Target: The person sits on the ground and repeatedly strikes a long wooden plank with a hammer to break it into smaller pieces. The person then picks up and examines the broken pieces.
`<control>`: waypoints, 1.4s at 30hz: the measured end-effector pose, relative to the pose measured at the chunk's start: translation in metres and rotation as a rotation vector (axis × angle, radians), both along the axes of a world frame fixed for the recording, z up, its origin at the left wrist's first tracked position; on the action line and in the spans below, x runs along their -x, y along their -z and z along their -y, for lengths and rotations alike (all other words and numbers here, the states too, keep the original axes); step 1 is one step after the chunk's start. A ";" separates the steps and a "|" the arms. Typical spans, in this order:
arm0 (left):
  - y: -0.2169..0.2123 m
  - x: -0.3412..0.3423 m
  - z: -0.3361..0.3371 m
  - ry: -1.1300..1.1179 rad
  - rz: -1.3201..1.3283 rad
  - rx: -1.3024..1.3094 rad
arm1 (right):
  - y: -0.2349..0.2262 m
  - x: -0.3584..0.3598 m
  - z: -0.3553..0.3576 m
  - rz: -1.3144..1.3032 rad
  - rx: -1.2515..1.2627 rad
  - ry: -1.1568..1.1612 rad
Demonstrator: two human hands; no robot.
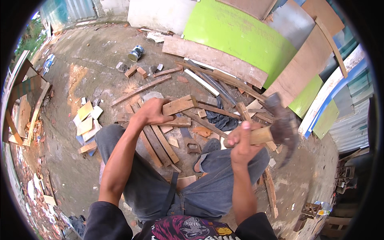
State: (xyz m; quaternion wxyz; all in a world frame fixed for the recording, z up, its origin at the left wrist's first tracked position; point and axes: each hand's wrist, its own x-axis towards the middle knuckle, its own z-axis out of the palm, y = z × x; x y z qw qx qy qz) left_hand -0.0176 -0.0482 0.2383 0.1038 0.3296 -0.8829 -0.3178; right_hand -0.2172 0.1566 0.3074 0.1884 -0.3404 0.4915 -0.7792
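Observation:
My left hand point(153, 113) is closed round a short wooden block point(179, 105), tilted slightly up at its right end. Just under it lies another piece of wood point(180, 121) on top of several long wooden strips point(154, 145) between my knees. My right hand point(244, 145) grips a hammer point(261, 136) by its light wooden handle, above my right knee. The hammer's dark head, smeared by motion, is raised to the right, apart from the block. A handsaw point(191, 145) lies on the ground between my feet, part of it hidden under wood.
Loose battens point(141, 90) and offcuts lie ahead on the concrete ground point(100, 52). A paint can point(136, 53) rests on its side farther off. Square wood scraps point(85, 111) are at left. Green and brown panels point(240, 36) lean at the back right. Rubble point(36, 196) lies far left.

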 end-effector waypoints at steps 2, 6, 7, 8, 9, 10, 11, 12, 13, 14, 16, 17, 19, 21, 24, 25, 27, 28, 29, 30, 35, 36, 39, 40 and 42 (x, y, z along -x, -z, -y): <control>0.002 0.000 0.000 0.002 0.009 0.027 | 0.054 0.001 -0.004 -0.117 -0.419 -0.040; -0.008 -0.006 0.000 0.001 -0.025 -0.027 | 0.135 0.007 -0.020 -0.389 -0.901 -0.207; -0.001 -0.006 -0.008 -0.009 -0.052 0.124 | 0.135 0.009 -0.018 -0.358 -0.885 -0.198; -0.002 -0.003 0.003 -0.007 -0.056 0.126 | 0.135 0.013 -0.006 -0.331 -0.841 -0.176; 0.005 -0.010 -0.005 -0.018 -0.020 0.079 | 0.116 0.002 -0.011 -0.271 -0.857 -0.167; 0.006 -0.012 -0.010 -0.026 0.003 0.043 | 0.084 -0.003 -0.012 -0.226 -0.865 -0.135; 0.002 -0.011 -0.008 -0.034 0.014 0.030 | 0.056 -0.003 -0.006 -0.193 -0.852 -0.094; -0.001 -0.010 -0.007 -0.041 0.027 0.013 | 0.035 0.000 -0.003 -0.186 -0.679 -0.024; 0.002 -0.010 -0.009 -0.043 0.023 0.018 | 0.019 0.003 -0.002 -0.177 -0.512 0.044; 0.003 -0.008 -0.010 -0.043 0.014 0.024 | 0.004 0.003 -0.004 -0.110 -0.384 0.046; 0.003 -0.007 -0.010 -0.045 0.004 0.046 | -0.016 0.001 -0.003 0.025 -0.119 0.054; 0.006 -0.007 -0.010 -0.047 0.003 0.057 | -0.013 -0.002 -0.002 -0.005 -0.165 0.056; 0.008 -0.007 -0.009 -0.048 -0.004 0.080 | 0.010 -0.008 -0.003 -0.062 -0.251 0.065; 0.010 -0.006 -0.008 -0.037 -0.023 0.092 | 0.057 0.010 -0.005 -0.398 -0.779 -0.146; 0.004 -0.011 -0.003 -0.086 -0.011 0.036 | 0.087 0.005 -0.006 -0.327 -0.831 -0.253; 0.003 -0.009 -0.001 -0.073 -0.011 0.061 | 0.090 0.007 -0.011 -0.285 -0.823 -0.239; 0.007 -0.002 -0.008 -0.043 -0.009 0.090 | 0.091 0.014 -0.017 -0.203 -0.793 -0.193; 0.007 -0.004 -0.010 -0.058 -0.014 0.050 | 0.070 0.013 -0.016 -0.181 -0.823 -0.144; 0.009 -0.007 -0.011 -0.059 -0.001 0.057 | 0.045 0.011 -0.010 -0.167 -0.841 -0.092; 0.010 -0.009 -0.011 -0.060 0.005 0.066 | 0.014 0.007 -0.005 -0.151 -0.734 -0.032; 0.011 -0.007 -0.015 -0.079 0.023 0.084 | -0.049 0.000 0.011 -0.011 -0.076 0.010; 0.010 -0.007 -0.016 -0.086 0.025 0.093 | -0.046 0.001 0.013 -0.001 0.002 0.001; 0.009 -0.007 -0.014 -0.104 0.002 0.116 | 0.025 0.012 0.007 -0.428 -0.748 -0.022; 0.011 -0.008 -0.017 -0.111 -0.005 0.116 | 0.047 0.015 0.010 -0.591 -0.834 -0.155; 0.018 -0.009 -0.020 -0.064 0.073 0.151 | 0.061 0.012 0.000 -0.346 -0.923 -0.201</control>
